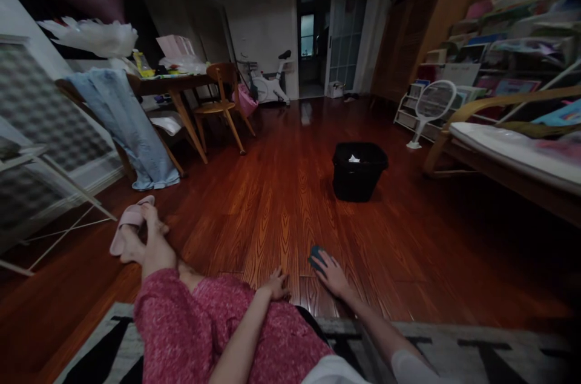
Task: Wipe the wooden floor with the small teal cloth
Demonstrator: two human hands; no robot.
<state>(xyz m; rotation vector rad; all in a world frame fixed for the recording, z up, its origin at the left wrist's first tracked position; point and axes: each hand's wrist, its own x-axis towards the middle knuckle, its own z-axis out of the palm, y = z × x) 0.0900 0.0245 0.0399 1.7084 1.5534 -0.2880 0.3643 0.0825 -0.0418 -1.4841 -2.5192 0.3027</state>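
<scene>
My right hand [332, 274] reaches down to the wooden floor, its fingers laid over a small dark teal pad [316, 254], perhaps a cloth or sponge. Part of the pad is hidden under the fingers. My left hand [275, 286] rests at the edge of my lap beside the red patterned trousers [227, 317]. Its fingers are loosely stretched out, and nothing shows in them. Ahead and to the right of the right hand stands a black bin [358, 181] with a scrap of white paper [354, 158] inside.
A grey and black rug [436, 341] lies under me. To the left are a chair draped with jeans [122, 123], a table [175, 84] and a wooden chair [222, 106]. An exercise bike [272, 84] stands far back. On the right are a racket [434, 102] and a low armchair [499, 157].
</scene>
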